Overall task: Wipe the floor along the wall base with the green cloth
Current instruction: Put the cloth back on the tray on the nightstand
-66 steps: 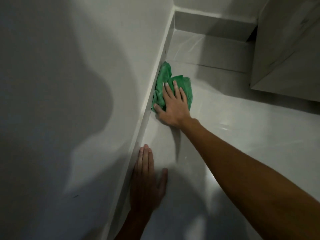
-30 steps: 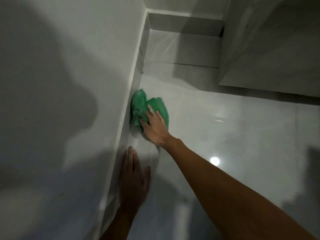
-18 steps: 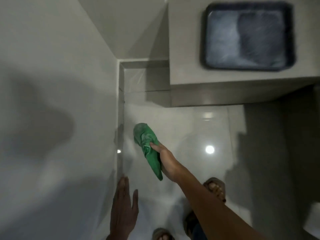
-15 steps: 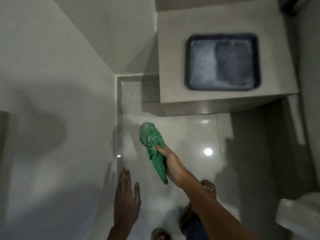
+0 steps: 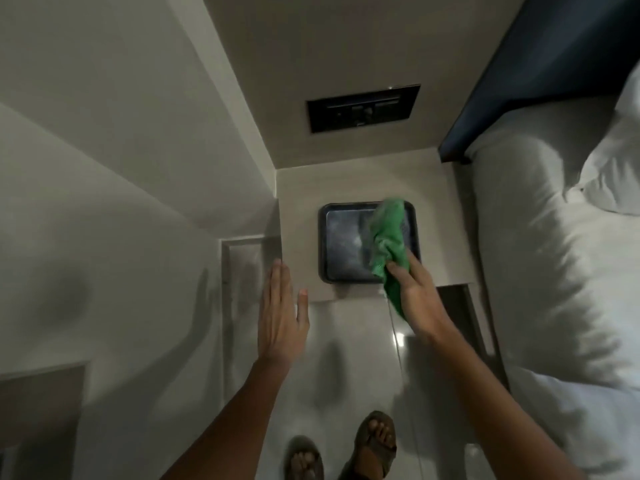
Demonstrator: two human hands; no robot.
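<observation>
Right hand [image 5: 420,299] pinches the green cloth [image 5: 388,240] by one end, thumb on top, the bunched rest of it held up over the dark tray [image 5: 327,245] on the bedside shelf [image 5: 298,216]. Left hand [image 5: 280,317] is spread flat, empty, beside it. Floor [image 5: 346,358] and wall base [image 5: 227,306] lie below both, untouched, so wiping looks paused or finished; resuming calls for crouching down.

Single head-worn wide-angle view, looking steeply down past both outstretched hands to the floor [image 5: 349,368] beneath them.
</observation>
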